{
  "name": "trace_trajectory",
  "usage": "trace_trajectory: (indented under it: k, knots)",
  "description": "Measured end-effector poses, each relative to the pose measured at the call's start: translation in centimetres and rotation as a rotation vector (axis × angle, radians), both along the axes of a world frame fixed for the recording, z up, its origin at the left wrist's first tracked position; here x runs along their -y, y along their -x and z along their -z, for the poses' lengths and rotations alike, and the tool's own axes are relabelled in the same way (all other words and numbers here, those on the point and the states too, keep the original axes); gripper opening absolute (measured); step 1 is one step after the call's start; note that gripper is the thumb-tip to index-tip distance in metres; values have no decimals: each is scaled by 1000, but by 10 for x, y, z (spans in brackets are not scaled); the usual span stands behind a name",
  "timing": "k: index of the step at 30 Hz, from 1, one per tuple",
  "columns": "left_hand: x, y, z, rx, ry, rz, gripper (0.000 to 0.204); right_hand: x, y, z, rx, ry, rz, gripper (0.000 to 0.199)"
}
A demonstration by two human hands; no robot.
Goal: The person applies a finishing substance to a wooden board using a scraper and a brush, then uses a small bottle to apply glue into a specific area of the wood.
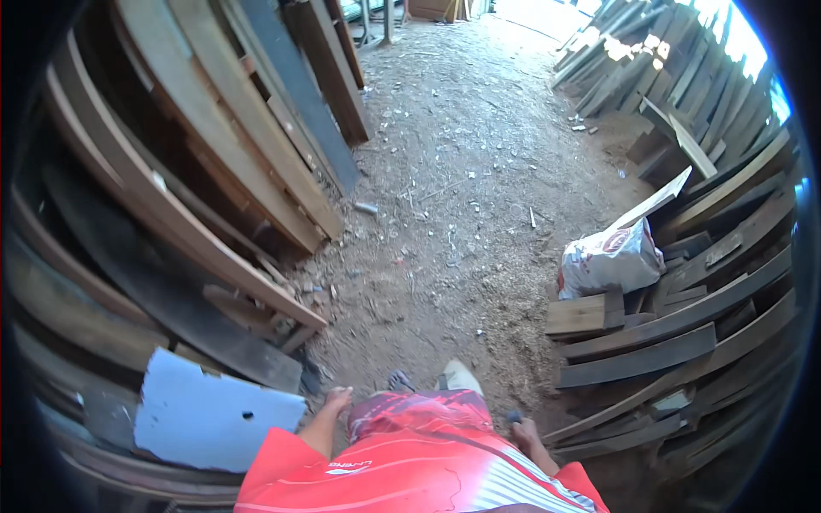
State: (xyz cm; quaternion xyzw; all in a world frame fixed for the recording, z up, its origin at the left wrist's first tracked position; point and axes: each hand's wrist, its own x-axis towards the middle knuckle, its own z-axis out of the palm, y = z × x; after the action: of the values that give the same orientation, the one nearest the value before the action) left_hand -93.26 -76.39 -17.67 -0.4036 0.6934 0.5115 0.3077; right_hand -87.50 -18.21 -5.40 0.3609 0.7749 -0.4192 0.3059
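Observation:
My left hand [339, 398] hangs low beside my body, its fingers loosely curled with nothing visible in them. Nearest to it is a pale blue-white sheet [214, 415] with a small dark hole, leaning on the boards at the left. On the other side, my right hand [527, 433] hangs near the stacked planks. A small dark grey thing [514, 416] shows at its curled fingers; its kind is too small to make out. Both hands are apart from the wood.
Long boards [256, 128] stand leaning along the left. Planks [641, 355] lie stacked at the right, with a white printed sack [611, 261] on them. Farther back leans a pile of slats [684, 85]. Between them runs a dirt floor [453, 188] strewn with chips.

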Motion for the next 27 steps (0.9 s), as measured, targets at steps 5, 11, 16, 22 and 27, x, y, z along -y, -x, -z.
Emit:
trace_trajectory:
  k: [5,11,16,22,27]
  knots:
    - [-20,239,1,-228,163,215,40,-16,57,59,-37,-265,-132,53]
    - [-75,466,-39,-345,129,260,41,-15,265,104,-33,-333,-127,64]
    - [-83,547,-63,-251,112,147,39,-5,512,44,-68,-327,-116,61]
    - [-86,618,-42,-191,106,-5,39,-23,810,-25,-422,-159,-234,50]
    - [-77,677,-2,7,110,-71,40,-27,976,2,-535,-92,-242,36]
